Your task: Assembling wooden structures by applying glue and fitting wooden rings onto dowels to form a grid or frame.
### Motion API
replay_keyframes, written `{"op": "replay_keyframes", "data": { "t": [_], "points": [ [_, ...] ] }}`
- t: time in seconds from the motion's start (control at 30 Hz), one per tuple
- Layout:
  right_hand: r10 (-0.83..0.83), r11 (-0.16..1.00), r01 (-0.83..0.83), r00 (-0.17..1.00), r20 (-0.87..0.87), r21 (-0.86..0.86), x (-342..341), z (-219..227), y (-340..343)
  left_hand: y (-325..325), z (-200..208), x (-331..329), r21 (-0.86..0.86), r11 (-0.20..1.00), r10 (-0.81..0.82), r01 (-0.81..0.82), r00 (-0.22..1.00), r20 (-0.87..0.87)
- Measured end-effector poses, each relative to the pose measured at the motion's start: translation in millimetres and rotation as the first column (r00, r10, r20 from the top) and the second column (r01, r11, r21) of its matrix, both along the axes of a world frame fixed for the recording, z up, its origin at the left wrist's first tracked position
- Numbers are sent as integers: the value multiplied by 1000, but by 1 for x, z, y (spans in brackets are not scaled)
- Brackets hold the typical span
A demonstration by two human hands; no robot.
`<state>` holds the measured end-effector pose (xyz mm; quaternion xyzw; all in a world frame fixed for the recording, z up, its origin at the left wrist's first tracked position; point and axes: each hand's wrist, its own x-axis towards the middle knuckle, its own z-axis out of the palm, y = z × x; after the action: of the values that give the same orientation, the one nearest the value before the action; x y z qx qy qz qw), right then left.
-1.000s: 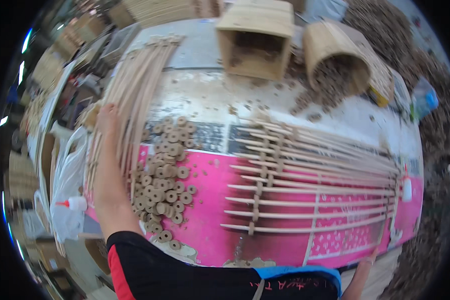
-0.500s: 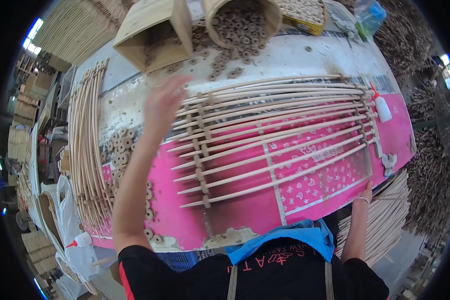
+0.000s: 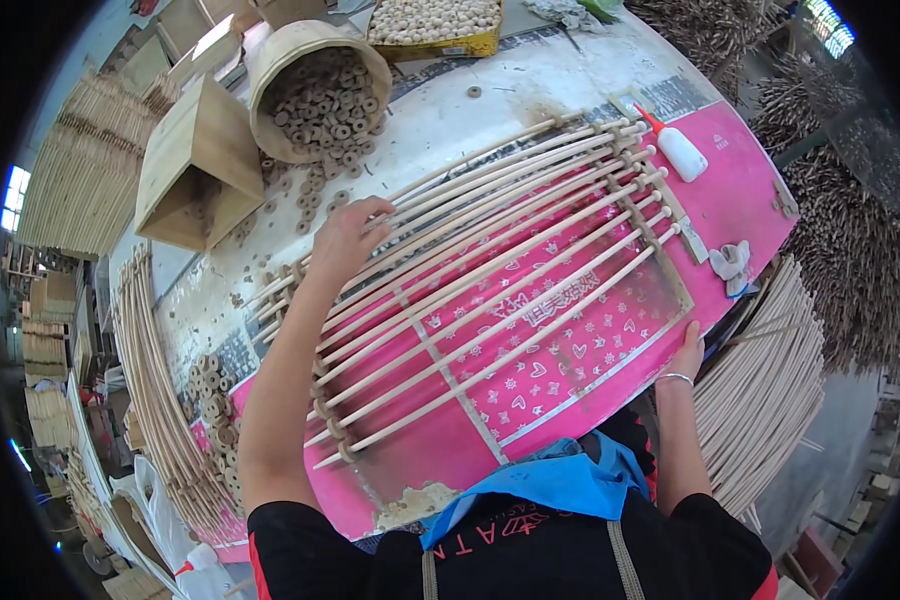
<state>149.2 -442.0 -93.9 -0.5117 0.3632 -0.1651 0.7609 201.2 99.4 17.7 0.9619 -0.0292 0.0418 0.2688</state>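
Note:
A rack of long pale wooden rods lies across the pink-covered table, its rods passing through brown bead-like spacers near both ends. My left hand hovers at the far-side rods, thumb and bent fingers apart; I see nothing held in it. The left forearm crosses over the rack's left end and hides part of it. On the table's near right edge rests my right hand, its visible fingers stretched out along the rim. A white glue bottle with a red tip lies beyond the rack's right end.
A tipped round wooden tub spills brown rings onto the far table. Next to it is an open wooden box. A yellow tray holds pale beads. Bundled rods lie at left, more rods at right.
The view has turned, so the rack appears tilted. My left hand has moved from the rack's far left corner rightward along the far rods. My right hand stays at the table edge.

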Motion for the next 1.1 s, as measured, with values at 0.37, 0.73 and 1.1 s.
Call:
{"op": "replay_keyframes", "data": {
  "t": [0.37,0.73,1.1],
  "points": [
    [11,1000,-10,999,42,-11,-4,2,6,7,3,9,-186,978,-123,96,983,-138],
    [27,999,-25,999,25,-48,-5,1,3,6,6,7,-175,976,-130,132,991,22],
    [-4,999,3,1000,-14,-40,-3,5,6,3,47,4,-217,968,-106,123,990,89]
  ]
}}
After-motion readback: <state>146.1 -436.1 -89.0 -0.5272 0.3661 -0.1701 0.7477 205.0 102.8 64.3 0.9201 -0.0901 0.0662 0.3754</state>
